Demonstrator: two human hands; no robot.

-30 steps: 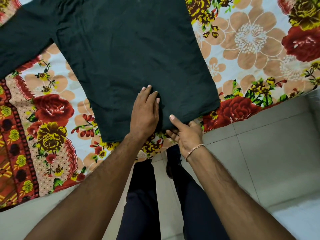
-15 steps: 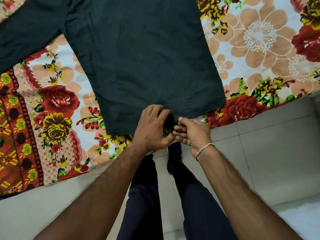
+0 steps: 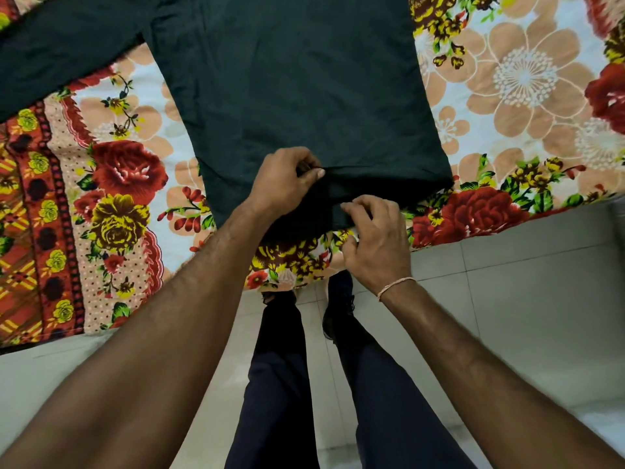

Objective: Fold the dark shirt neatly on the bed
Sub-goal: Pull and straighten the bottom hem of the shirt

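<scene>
Left hand [image 3: 284, 184] pinching the dark shirt [image 3: 297, 96] near its hem; right hand [image 3: 373, 238] pinching the hem edge. Shirt spread flat on bed [image 3: 507, 96]. Likely starting bottom fold: next, lift hem evenly, carry toward collar.

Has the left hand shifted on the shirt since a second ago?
Yes. The left hand, earlier flat on the dark shirt, now pinches its hem nearer the bed's edge.

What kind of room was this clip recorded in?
Most likely a bedroom in a home. A bed covered by a floral bedsheet fills the upper view, a dark shirt is spread on it for folding, and pale floor tiles run beneath the standing person's legs.
</scene>
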